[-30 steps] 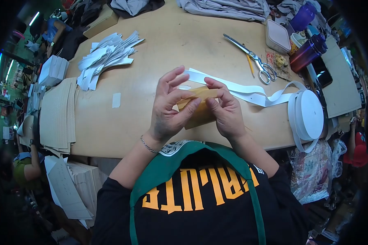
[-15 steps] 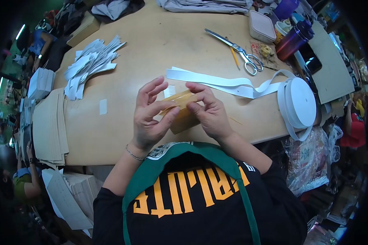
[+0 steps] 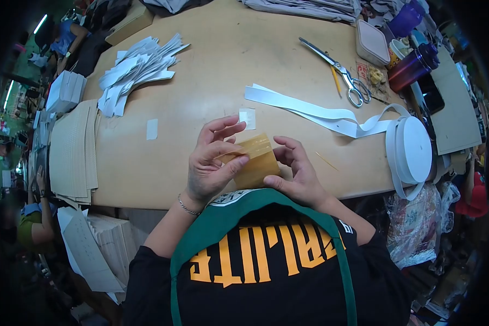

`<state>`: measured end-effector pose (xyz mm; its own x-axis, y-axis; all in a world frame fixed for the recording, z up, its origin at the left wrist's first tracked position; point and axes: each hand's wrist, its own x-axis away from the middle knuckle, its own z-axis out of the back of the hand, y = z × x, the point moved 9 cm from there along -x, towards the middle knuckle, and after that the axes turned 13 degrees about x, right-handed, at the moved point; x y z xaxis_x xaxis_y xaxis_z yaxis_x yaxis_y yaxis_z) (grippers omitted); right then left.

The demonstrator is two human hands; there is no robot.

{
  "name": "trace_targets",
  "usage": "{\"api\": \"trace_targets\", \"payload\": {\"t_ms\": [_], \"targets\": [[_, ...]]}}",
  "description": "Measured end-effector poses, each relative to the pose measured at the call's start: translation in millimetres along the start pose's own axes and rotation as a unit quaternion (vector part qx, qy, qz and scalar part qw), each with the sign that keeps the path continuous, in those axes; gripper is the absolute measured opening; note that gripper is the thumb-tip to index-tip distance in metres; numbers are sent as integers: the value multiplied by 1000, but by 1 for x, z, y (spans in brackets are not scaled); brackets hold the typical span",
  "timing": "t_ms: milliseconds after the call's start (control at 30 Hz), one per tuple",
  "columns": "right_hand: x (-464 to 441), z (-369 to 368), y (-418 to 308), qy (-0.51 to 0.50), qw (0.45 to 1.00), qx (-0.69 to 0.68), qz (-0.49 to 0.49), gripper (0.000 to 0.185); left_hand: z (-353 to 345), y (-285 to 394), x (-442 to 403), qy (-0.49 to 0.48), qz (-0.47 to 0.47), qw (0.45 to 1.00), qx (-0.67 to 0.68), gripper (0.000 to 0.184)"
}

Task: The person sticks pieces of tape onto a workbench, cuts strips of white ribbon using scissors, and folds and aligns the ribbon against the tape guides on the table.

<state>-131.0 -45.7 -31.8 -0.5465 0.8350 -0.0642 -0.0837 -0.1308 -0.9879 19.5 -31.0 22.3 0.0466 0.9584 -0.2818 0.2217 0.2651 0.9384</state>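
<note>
A flat, glossy yellow-brown piece (image 3: 259, 163) is held low over the table's front edge. My left hand (image 3: 214, 163) pinches its upper left side between thumb and forefinger, the other fingers raised. At its right edge my right hand (image 3: 299, 171) rests the thumb on the piece, with the fingers curved beside and behind it. Just beyond the hands lies a small whitish square (image 3: 248, 118) on the table. White elastic-like strips (image 3: 309, 111) run from there toward a white roll (image 3: 412, 151) on the right.
Large scissors (image 3: 337, 66) and a yellow pencil (image 3: 336, 80) lie at the back right, near a purple bottle (image 3: 414, 66) and a lidded box (image 3: 372, 42). White strips (image 3: 138, 70) are heaped at the left, above stacked card sheets (image 3: 73, 155). Other people sit at the far left and right.
My right hand has shifted from a pinch at the piece's top edge down to its right side, its fingers opening. More of the piece's face shows. The camera view has shifted slightly.
</note>
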Motion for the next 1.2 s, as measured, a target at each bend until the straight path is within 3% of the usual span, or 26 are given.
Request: {"api": "trace_targets", "payload": {"t_ms": [167, 267, 367, 467, 500, 700, 800, 967, 1200], "targets": [[-9, -1, -2, -40, 995, -39, -84, 61, -1, 3, 0, 33, -28, 999, -12, 12], [-22, 23, -11, -95, 980, 120, -123, 48, 2, 3, 0, 35, -35, 996, -69, 22], [-41, 43, -29, -79, 966, 206, -136, 38, -4, 0, 3, -21, -60, 985, -162, 33], [-52, 48, -49, -95, 948, 295, -76, 35, -13, 8, 4, -62, -139, 952, -266, 41], [-52, 48, -50, -112, 944, 287, -119, 36, -15, 11, 4, -68, -150, 944, -285, 42], [-54, 48, -51, -134, 946, 276, -106, 34, -17, 18, 5, -78, -185, 924, -325, 49], [-57, 51, -51, -107, 944, 309, -52, 31, -17, 13, 5, -71, -171, 934, -305, 52], [-59, 55, -52, -56, 946, 312, -68, 28, -14, 7, 3, -30, -119, 957, -263, 56], [-60, 52, -66, 8, 953, 301, -25, 27, -10, 25, 0, 11, -173, 914, -366, 51]]}}
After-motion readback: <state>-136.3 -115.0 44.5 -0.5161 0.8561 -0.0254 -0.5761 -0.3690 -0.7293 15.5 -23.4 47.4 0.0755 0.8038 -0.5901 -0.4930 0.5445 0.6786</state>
